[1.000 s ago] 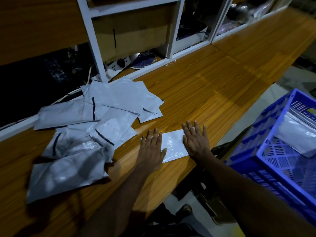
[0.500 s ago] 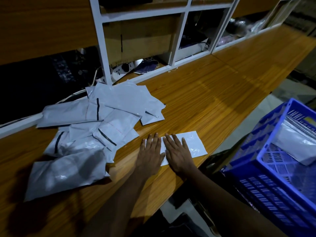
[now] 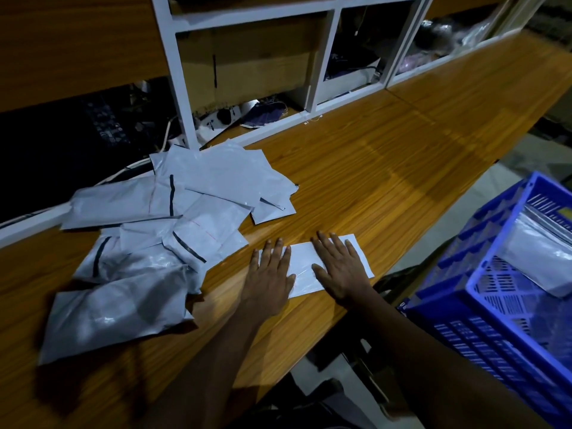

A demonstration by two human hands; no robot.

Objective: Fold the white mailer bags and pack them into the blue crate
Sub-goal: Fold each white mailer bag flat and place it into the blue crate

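A folded white mailer bag (image 3: pixel 305 265) lies flat near the front edge of the wooden counter (image 3: pixel 387 168). My left hand (image 3: pixel 268 278) presses on its left end with straight fingers. My right hand (image 3: pixel 339 269) lies flat on the bag's middle and right part, fingers spread. A loose pile of several unfolded white mailer bags (image 3: pixel 161 230) covers the counter to the left. The blue crate (image 3: pixel 507 274) stands below the counter edge at the right, with a folded white bag (image 3: pixel 541 258) inside it.
A white-framed shelf unit (image 3: pixel 185 88) runs along the back of the counter, with a cardboard box (image 3: pixel 247 63), a power strip (image 3: pixel 216 117) and cables behind it. The floor and dark objects show below the counter's front edge.
My right hand slid left along the folded bag until it was next to my left hand, then moved right again to the bag's middle. My left hand stayed pressed on the left end.
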